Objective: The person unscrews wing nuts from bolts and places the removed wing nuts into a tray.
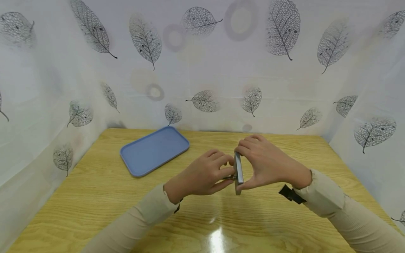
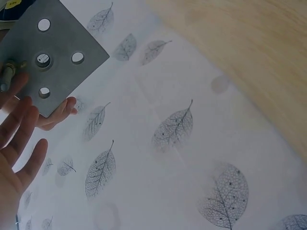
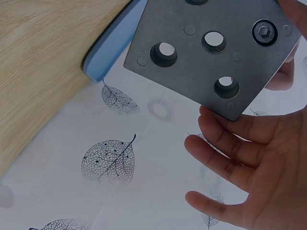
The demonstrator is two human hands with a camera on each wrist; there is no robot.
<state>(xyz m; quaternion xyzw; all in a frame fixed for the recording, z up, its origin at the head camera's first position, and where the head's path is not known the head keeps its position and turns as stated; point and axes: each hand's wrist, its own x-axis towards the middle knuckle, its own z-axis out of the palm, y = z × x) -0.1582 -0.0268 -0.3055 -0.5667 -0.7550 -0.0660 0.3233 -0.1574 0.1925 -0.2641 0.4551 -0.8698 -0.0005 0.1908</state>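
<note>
Right hand (image 1: 269, 162) and left hand (image 1: 204, 174), upright gray plate (image 1: 239, 169) directly between them

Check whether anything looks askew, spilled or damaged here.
Only the blue tray looks askew, lying at an angle to the back edge of the table. No spill shows, nor visible damage on the metal plate.

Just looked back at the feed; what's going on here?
A person's right hand holds a grey, square metal plate with round holes upright above the yellowish wooden table. A metal hex-socket bolt sits in one hole, and the left hand pinches its protruding end. The blue rectangular tray lies farther back, to the left.
</note>
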